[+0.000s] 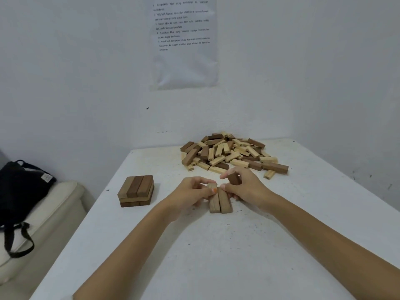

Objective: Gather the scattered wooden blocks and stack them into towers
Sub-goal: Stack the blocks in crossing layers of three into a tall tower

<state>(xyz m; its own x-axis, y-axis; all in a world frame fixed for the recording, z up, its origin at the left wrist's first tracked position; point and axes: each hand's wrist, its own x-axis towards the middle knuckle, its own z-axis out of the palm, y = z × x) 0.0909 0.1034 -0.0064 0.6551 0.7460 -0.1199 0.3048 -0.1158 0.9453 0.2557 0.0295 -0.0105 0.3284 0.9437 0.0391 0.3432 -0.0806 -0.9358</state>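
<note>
A heap of light and dark wooden blocks lies at the back of the white table. A short tower of three crossed layers stands at the left. In front of me two brown blocks lie side by side on the table. My left hand pinches the far end of the left one. My right hand holds a dark brown block raised between thumb and fingers, just above and right of the pair, while its lower fingers touch the right block.
A black bag rests on a cream cushion beyond the table's left edge. White walls close the corner behind the heap, with a printed sheet taped up. The table's left edge runs diagonally near the tower.
</note>
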